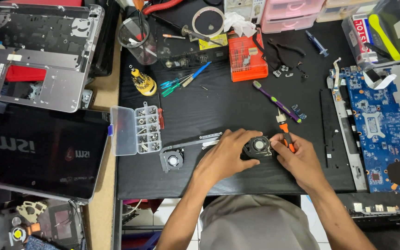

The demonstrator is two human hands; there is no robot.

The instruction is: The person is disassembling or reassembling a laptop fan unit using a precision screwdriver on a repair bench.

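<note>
while the left hand (225, 157) lies curled over the near side of a small black fan (258, 146), pinning it against the black mat (237, 106) close to the mat's front edge, the right hand (297, 159) grips an orange-handled screwdriver (284, 132) whose tip seems to point down at the fan's right rim, though the exact spot is hidden by the fingers. the main risk, as i judge it, is the tip slipping out of a tiny screw head: the handle leans a little, and a sideways push could round the screw, scratch the fan housing or jab the holding fingers that sit so near. a freed screw could also roll off, since the fan sits near the front edge and the dark mat hides small parts; the clear screw box (137, 129) stands open toward the mat's left edge, well apart from the work. pressing hard on the fan's hub might strain its bearing. a second fan (172, 159) with a thin metal bar (200, 140) lies just left of the left wrist, and a forearm sweep could knock it. the purple-handled tool (274, 102) and the blue circuit board (378, 129) at the right edge lie near enough for an elbow to nudge.
</note>
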